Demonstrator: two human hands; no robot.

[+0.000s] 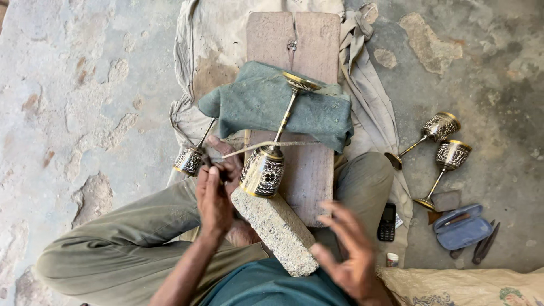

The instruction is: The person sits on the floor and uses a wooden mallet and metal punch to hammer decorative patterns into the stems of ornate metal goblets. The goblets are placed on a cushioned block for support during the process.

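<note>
One goblet lies across a wooden board set on the floor, its stem propped on a folded green cloth. Its long axis runs from the near end of the board toward the far end: the patterned cup rests at the near end against a stone block, and the round foot points to the far end, slightly to the right. A thin strap crosses the stem just above the cup.

The left hand is clenched around a thin tool at the cup's left side; its tip cannot be made out. The right hand is released, fingers spread, blurred, above the near right of the board and touching nothing.

A second goblet lies at the board's left edge. Two more goblets lie on the floor to the right, well apart. All four show dark patterned cups, so progress is judged advanced; what remains on the goblet cannot be told.
</note>
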